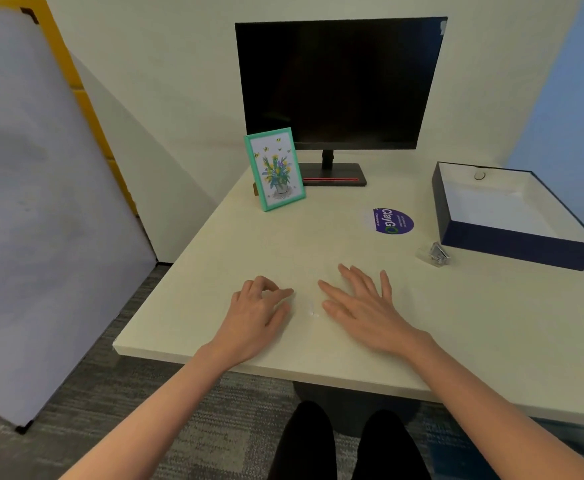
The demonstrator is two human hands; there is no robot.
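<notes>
Nearest the camera, the person's dark-clad knees sit under the edge of the pale table; both bare forearms reach over that edge. The left hand rests on the tabletop with its fingers loosely bent and the forefinger stretched toward the middle, holding nothing; the right hand lies flat, fingers straight and spread wide, also holding nothing. Between the two hands, just beside the right thumb and apart from the left forefinger, lies a small pale sliver on the table (too small and faint to say what it is); neither hand touches it.

Further out on the right stands a small clear stapler-like gadget, near the front corner of an open navy box; the box looks bare inside save a small round mark on its far wall. A purple round sticker sits mid-table; behind it a green picture frame leans upright just left of the dark monitor; a white board leans at far left.

As a judgement, little of the work shows as done; nothing is in hand or in the box, so picking up the sliver or gadget is all yet to come.
</notes>
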